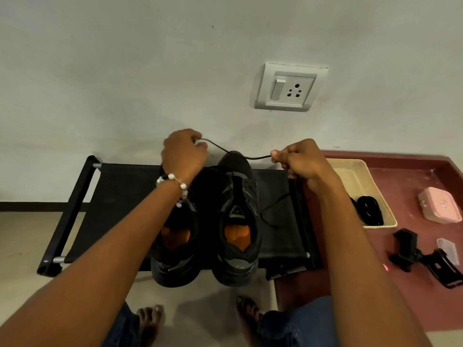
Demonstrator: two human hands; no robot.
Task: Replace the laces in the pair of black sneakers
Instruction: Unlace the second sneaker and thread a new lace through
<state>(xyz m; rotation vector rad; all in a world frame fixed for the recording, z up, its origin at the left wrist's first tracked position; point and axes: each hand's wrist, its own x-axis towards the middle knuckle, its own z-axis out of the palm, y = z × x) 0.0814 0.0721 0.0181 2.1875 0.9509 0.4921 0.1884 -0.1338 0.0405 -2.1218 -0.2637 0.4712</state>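
Note:
Two black sneakers with orange insoles stand side by side on a low black rack (117, 186), toes toward the wall: the left sneaker (175, 246) and the right sneaker (238, 221). A thin black lace (255, 157) stretches above their toes between my two hands. My left hand (183, 154), with a bead bracelet at the wrist, pinches one end. My right hand (298, 159) grips the other part, and the lace runs down from it onto the rack beside the right sneaker.
A cream tray (350, 174) right of the rack holds a coiled black lace (369, 206). On the red floor lie a pink box (439, 205) and a black phone clamp (421, 259). A wall socket (288, 88) is above. My bare feet (150, 319) are below the rack.

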